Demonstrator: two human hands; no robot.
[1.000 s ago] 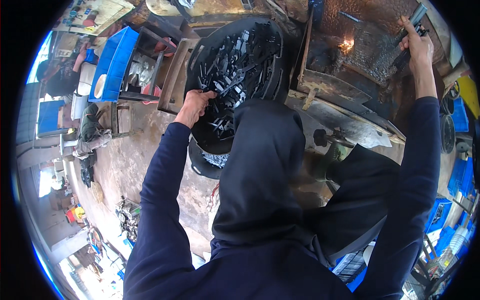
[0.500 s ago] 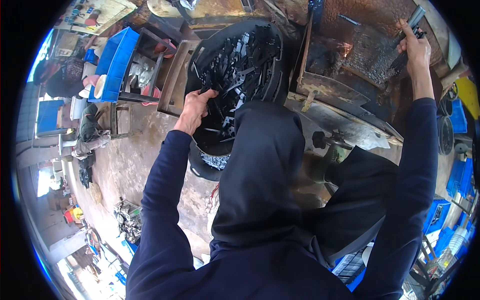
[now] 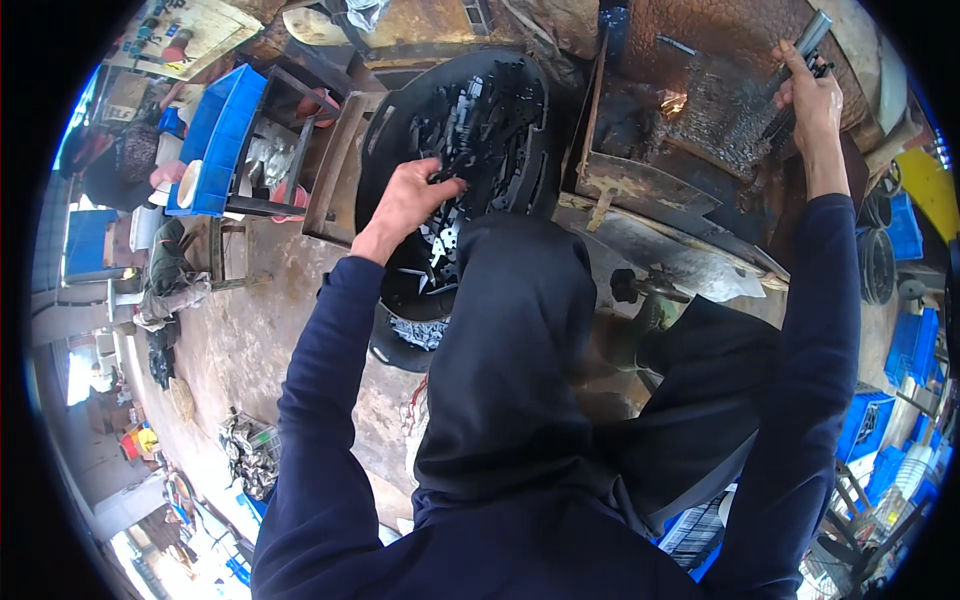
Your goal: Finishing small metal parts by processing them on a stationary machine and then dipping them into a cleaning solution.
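Note:
My left hand (image 3: pixel 405 200) is over a dark oval tub (image 3: pixel 375 150) of loose flat metal parts (image 3: pixel 490 140), some black and some silvery. Its thumb and forefinger stand apart, with nothing plainly held between them; the other fingers are partly hidden. At the far right my right hand (image 3: pixel 815 105) is closed around a grey metal bar (image 3: pixel 815 32), whose end sticks out past the fingers. Small dark pieces show beside that grip, too unclear to name. Below it lies a wet, brown-stained metal trough (image 3: pixel 655 180).
A small bright orange glow (image 3: pixel 672 102) shows in the trough, near a thin metal strip (image 3: pixel 678 45). A second container of silvery pieces (image 3: pixel 420 332) stands below the tub. Left are a blue crate (image 3: pixel 225 140) on a frame and a person (image 3: pixel 120 165).
My left hand has risen from among the parts, and its thumb and forefinger have parted. Several silvery parts have shifted in the tub. My right hand keeps its grip; the whole view has shifted slightly.

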